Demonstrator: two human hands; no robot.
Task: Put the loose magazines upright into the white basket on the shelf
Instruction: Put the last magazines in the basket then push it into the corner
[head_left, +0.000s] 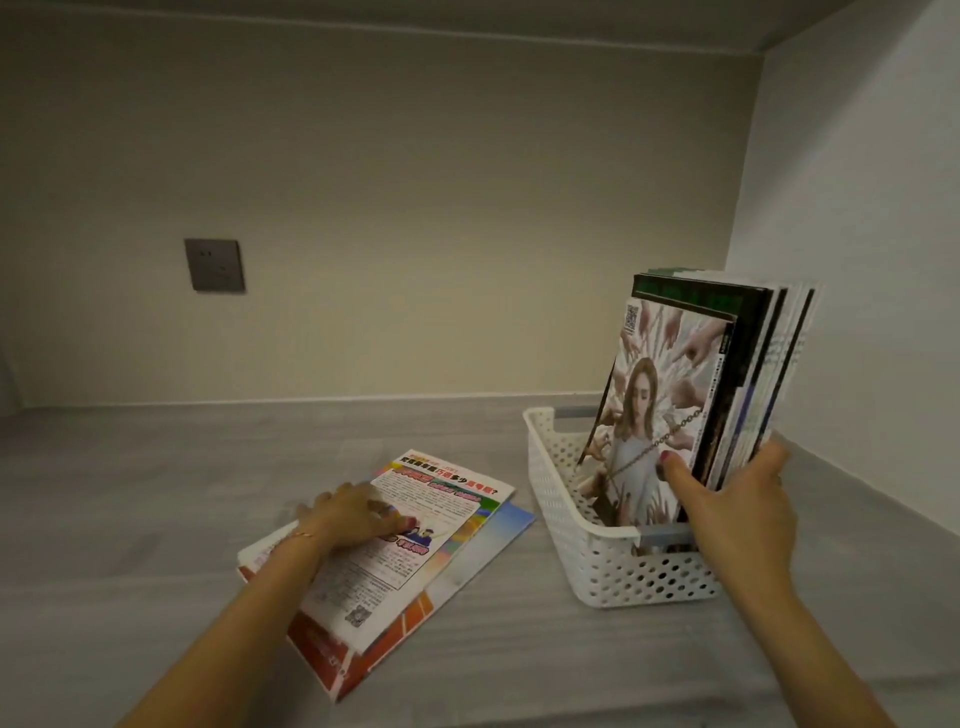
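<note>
On the grey shelf (156, 467), inside a pale alcove, the right hand (737, 509) holds a bundle of upright magazines (717, 374) standing in the white basket (597, 561). Its grip is closed around the bundle's lower edge: the thumb presses on the front cover, which shows a woman ringed by pointing hands, and the fingers wrap round the back of the bundle, mostly hidden. The magazines lean slightly, their tops rising well above the basket's perforated rim, against the side wall of the alcove. The basket's near end lies just below this hand.

To the left of that grip, well apart from it, the left hand (358, 514) rests flat on the loose magazines (395, 551), its fingers spread and lying straight across the top sheet, pinching nothing. That sheet is printed with dense text and bright colours; beneath it lie a blue-edged magazine and an orange one, fanned out and flat on the shelf. The pile's right corner comes near the basket's left wall without touching it.

Beyond the left hand, on the back wall, sits a dark grey socket plate (214, 265).
</note>
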